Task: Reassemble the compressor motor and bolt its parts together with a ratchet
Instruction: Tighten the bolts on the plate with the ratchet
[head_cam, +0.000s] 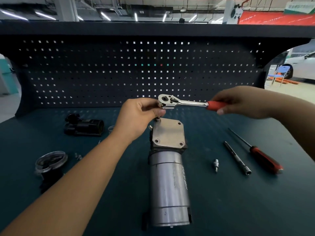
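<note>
Motor [168, 184] lies lengthwise in the middle of the bench [221, 201], with its square plate [167, 133] at the far end. I hold the ratchet [180, 103] level above the plate's far left corner. My right hand [242, 103] is wrapped round its red handle. My left hand [138, 116] pinches just under the ratchet head, fingers curled, thumb at the corner; what sits between them is mostly hidden. To the right of the motor lie a small bit [216, 165], an extension bar [237, 158] and a red-handled screwdriver [262, 157], each apart from the others. To the left sit a black housing [84, 126] farther back and a round ring part [51, 160] nearer me. A pegboard [119, 70] stands behind the bench.
</note>
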Demonstrator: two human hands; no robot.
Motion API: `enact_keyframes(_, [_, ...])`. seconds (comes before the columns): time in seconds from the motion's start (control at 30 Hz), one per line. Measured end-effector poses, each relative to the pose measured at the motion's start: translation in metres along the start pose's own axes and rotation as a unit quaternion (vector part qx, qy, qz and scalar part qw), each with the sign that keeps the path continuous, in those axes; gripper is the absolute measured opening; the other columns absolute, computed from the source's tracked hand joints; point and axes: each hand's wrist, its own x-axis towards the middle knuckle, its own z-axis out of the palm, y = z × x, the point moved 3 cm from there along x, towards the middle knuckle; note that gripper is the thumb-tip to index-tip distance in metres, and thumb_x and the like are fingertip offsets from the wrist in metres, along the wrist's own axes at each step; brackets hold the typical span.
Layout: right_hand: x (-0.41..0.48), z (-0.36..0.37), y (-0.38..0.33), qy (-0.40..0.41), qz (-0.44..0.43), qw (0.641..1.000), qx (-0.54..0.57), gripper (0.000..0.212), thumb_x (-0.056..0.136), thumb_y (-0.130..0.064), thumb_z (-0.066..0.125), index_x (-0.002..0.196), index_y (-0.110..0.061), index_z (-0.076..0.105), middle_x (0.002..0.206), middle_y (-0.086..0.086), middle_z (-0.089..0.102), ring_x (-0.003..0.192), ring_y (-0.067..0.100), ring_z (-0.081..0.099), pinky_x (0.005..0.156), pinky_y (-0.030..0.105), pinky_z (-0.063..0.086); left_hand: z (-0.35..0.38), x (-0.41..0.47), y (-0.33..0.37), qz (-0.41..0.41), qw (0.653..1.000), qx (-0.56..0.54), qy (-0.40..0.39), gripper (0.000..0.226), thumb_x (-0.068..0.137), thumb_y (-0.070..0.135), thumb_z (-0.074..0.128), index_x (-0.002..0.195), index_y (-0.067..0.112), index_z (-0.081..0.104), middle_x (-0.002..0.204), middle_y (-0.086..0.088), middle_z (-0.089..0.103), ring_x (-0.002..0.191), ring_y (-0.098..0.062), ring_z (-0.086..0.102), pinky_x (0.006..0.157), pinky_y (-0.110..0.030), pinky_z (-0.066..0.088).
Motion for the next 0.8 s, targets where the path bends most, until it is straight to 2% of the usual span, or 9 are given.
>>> enact_keyframes(0.07, [-0.023,0.007,-0.005,-0.010,0.008,1.000,0.023,0.021,0.077,-0.038,0.072,0.094,-0.029,0.064,0.066,-0.011,0.061,0.060,-0.001,0.055,0.056,0.018,0.039,-0.001,-0.002,0.000,0.001,1.000,-0.005,-0.002,0.012,0.080,0.003,0.070,0.083,0.014,0.072,0.074,0.005,0.072,0.069,-0.005,0.065,0.076,-0.023,0.054])
enact_keyframes(0.13, [-0.052,0.021,-0.024,-0.029,0.005,0.997,0.074,0.027,0.066,-0.050,0.075,0.077,-0.028,0.064,0.059,-0.011,0.065,0.046,0.001,0.056,0.047,0.014,0.041,0.000,-0.005,0.002,0.013,1.000,-0.011,-0.002,0.015,0.079,0.002,0.070,0.083,0.017,0.072,0.076,0.006,0.073,0.072,-0.004,0.067,0.074,-0.021,0.054])
enact_keyframes(0.23, [-0.089,0.050,-0.072,-0.037,-0.007,0.979,0.199,0.041,0.059,-0.065,0.073,0.078,-0.031,0.061,0.054,-0.011,0.062,0.043,0.003,0.051,0.044,0.018,0.038,0.003,-0.009,0.005,0.027,0.999,-0.011,0.017,0.026,0.076,0.001,0.073,0.078,0.027,0.070,0.076,0.013,0.073,0.076,-0.001,0.068,0.072,-0.019,0.055])
enact_keyframes(0.33, [-0.099,0.077,-0.116,0.004,-0.008,0.951,0.310,0.056,0.051,-0.069,0.067,0.074,-0.019,0.057,0.050,-0.009,0.047,0.045,0.003,0.041,0.043,0.018,0.032,0.007,-0.012,0.005,0.024,0.998,0.000,0.063,0.026,0.075,-0.002,0.072,0.082,0.023,0.070,0.080,0.010,0.073,0.079,-0.002,0.069,0.071,-0.015,0.053])
enact_keyframes(0.47, [-0.098,0.095,-0.123,0.012,0.001,0.917,0.398,0.060,0.050,-0.062,0.069,0.075,-0.008,0.055,0.057,-0.004,0.049,0.052,0.009,0.045,0.050,0.024,0.037,0.010,-0.011,0.006,0.021,0.996,0.026,0.084,0.021,0.075,0.007,0.075,0.075,0.027,0.069,0.070,0.017,0.070,0.070,0.005,0.066,0.064,-0.009,0.049])
enact_keyframes(0.53, [-0.098,0.082,-0.105,-0.003,0.005,0.925,0.381,0.054,0.053,-0.061,0.072,0.078,-0.014,0.060,0.057,-0.003,0.054,0.053,0.009,0.047,0.054,0.029,0.037,0.009,-0.010,0.007,0.020,0.997,0.019,0.069,0.024,0.076,0.006,0.074,0.073,0.028,0.069,0.068,0.020,0.069,0.069,0.006,0.065,0.065,-0.009,0.049])
enact_keyframes(0.6, [-0.093,0.060,-0.075,-0.027,0.028,0.931,0.363,0.042,0.059,-0.058,0.081,0.078,-0.023,0.066,0.056,0.000,0.058,0.049,0.008,0.049,0.048,0.026,0.040,0.007,-0.009,0.007,0.020,0.998,0.002,0.051,0.023,0.078,0.002,0.072,0.074,0.025,0.070,0.069,0.018,0.070,0.070,0.003,0.066,0.066,-0.010,0.050])
enact_keyframes(0.7, [-0.060,0.022,-0.028,-0.004,0.062,0.960,0.275,0.012,0.070,-0.035,0.078,0.078,-0.028,0.073,0.067,0.004,0.066,0.058,0.008,0.055,0.053,0.020,0.042,0.004,-0.006,0.005,0.011,1.000,-0.004,0.023,0.016,0.080,-0.002,0.068,0.080,0.014,0.072,0.071,0.013,0.072,0.071,-0.001,0.066,0.066,-0.011,0.050])
enact_keyframes(0.8, [-0.021,0.005,-0.011,-0.042,0.062,0.957,0.280,0.016,0.079,-0.009,0.071,0.088,-0.022,0.071,0.082,0.003,0.065,0.068,0.008,0.053,0.056,0.016,0.040,0.003,-0.003,0.004,-0.001,1.000,0.001,0.003,0.009,0.082,0.000,0.067,0.090,0.001,0.071,0.075,0.004,0.072,0.066,0.001,0.064,0.068,-0.012,0.049])
